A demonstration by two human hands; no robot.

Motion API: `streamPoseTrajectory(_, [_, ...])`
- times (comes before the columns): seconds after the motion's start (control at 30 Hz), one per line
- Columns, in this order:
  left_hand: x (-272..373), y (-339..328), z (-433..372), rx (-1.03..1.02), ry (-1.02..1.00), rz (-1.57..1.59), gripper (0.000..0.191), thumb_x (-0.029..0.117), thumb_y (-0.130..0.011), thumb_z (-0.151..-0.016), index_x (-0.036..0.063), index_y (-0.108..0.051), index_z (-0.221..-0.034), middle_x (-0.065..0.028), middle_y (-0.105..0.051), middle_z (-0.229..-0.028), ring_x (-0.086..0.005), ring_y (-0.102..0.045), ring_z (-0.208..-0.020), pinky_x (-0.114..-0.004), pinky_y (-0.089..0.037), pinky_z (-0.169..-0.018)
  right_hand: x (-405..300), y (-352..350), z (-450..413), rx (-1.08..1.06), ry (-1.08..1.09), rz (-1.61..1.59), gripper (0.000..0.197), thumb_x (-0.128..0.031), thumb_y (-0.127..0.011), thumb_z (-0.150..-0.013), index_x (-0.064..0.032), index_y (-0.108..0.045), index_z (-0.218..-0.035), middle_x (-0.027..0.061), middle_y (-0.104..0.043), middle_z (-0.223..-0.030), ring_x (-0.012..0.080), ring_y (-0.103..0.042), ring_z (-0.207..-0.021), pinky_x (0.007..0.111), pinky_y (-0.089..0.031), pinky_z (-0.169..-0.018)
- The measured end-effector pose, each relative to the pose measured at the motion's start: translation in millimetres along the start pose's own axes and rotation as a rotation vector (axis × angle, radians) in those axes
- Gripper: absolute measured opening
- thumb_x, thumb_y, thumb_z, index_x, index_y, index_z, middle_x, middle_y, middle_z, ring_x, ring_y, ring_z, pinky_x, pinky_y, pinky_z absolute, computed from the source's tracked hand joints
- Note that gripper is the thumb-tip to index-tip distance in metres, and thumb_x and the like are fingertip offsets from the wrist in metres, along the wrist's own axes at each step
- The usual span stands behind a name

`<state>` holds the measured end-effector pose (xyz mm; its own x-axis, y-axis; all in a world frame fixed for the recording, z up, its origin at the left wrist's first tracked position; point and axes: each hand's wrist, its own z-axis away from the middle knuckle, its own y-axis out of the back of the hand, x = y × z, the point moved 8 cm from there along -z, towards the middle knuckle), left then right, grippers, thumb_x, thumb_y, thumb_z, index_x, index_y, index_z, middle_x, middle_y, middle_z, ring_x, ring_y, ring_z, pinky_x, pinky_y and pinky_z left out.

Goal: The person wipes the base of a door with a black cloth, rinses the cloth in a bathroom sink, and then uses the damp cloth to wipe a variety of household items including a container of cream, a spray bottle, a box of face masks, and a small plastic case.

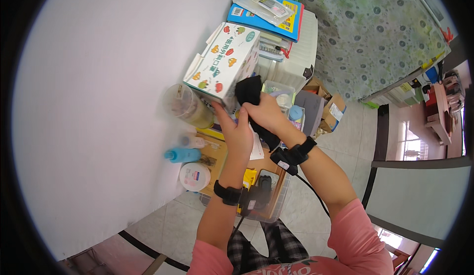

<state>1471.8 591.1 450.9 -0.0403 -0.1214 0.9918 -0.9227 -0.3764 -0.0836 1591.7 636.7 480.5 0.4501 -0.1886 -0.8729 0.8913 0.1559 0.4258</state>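
Observation:
In my right hand (pixel 267 113) is a folded black cloth (pixel 249 90), which stands up beside a white carton. More black fabric (pixel 264 132) hangs below that hand. The carton (pixel 224 58) bears writing and small colourful pictures, and its side flaps stick out toward the wall. My left hand (pixel 237 134) reaches to the carton's near end. Its index finger touches the lower edge there, and its thumb stands apart, close to the right thumb. The other left fingers are hidden, so a grip cannot be made out. Black straps with small cabled devices circle both wrists.
Left of my hands stand a clear plastic jar (pixel 189 106), a blue bottle (pixel 183 155) and a round white tub (pixel 195 177). Books (pixel 237 12) top a white storage box (pixel 301 53) at the back. To the right are a small clear container (pixel 279 92) and cardboard boxes (pixel 332 114).

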Motion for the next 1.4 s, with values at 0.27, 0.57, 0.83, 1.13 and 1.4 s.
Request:
streamPoseTrajectory(0.27, [16.5, -2.3, 3.6, -0.128, 0.198, 0.126, 0.065, 0.022, -0.046, -0.093, -0.0087, -0.011, -0.138, -0.0205, -0.017, -0.145, -0.0246, -0.019, -0.134, -0.031, -0.015, -0.107, 5.5, -12.4, -24.2, 0.021, 0.041, 0.063, 0.041, -0.024, -0.061, -0.068, 0.0049, -0.06, -0.097, 0.0226, -0.064, -0.088, 0.0329, -0.063, -0.083, 0.036, -0.049, -0.074])
streamPoseTrajectory(0.57, [14.3, -15.3, 28.3, -0.216, 0.209, 0.002, 0.068, 0.028, -0.048, -0.092, -0.0093, -0.015, -0.137, -0.0249, -0.019, -0.144, -0.0277, -0.02, -0.134, -0.033, -0.017, -0.107, 1.9, 35.5, 23.2, 0.152, 0.129, 0.02, 0.047, -0.019, -0.059, -0.067, -0.001, -0.056, -0.11, 0.0227, -0.063, -0.096, 0.035, -0.061, -0.09, 0.037, -0.048, -0.079])
streamPoseTrajectory(0.83, [52.6, -28.1, 102.3, -0.142, 0.253, -0.073, 0.045, 0.014, -0.06, -0.085, -0.0013, -0.04, -0.122, -0.0139, -0.039, -0.123, -0.0226, -0.043, -0.112, -0.033, -0.041, -0.091, 46.1, 120.3, 77.2, -0.137, -0.203, -1.143, 0.03, -0.014, -0.059, -0.082, -0.0001, -0.056, -0.108, 0.0104, -0.063, -0.101, 0.0211, -0.062, -0.088, 0.033, -0.05, -0.08])
streamPoseTrajectory(1.13, [-14.3, -108.9, 205.0, -0.292, 0.437, -0.253, 0.029, 0.014, -0.059, -0.084, 0.0009, -0.051, -0.108, -0.0088, -0.056, -0.101, -0.018, -0.053, -0.095, -0.03, -0.043, -0.081, 197.7, 254.4, 111.3, 0.103, -0.218, -1.205, 0.032, -0.021, -0.056, -0.088, -0.0021, -0.055, -0.113, 0.0055, -0.061, -0.108, 0.0174, -0.058, -0.097, 0.03, -0.046, -0.085])
streamPoseTrajectory(1.4, [12.9, -253.4, 227.4, -0.594, 0.356, -0.323, 0.039, 0.025, -0.064, -0.082, 0.0025, -0.051, -0.111, -0.0114, -0.059, -0.104, -0.0213, -0.057, -0.096, -0.032, -0.045, -0.078, 225.8, 379.5, 160.7, -0.023, -0.276, -0.32, 0.037, -0.032, -0.057, -0.088, 0.0018, -0.059, -0.104, 0.0019, -0.062, -0.092, 0.0087, -0.055, -0.082, 0.025, -0.044, -0.071])
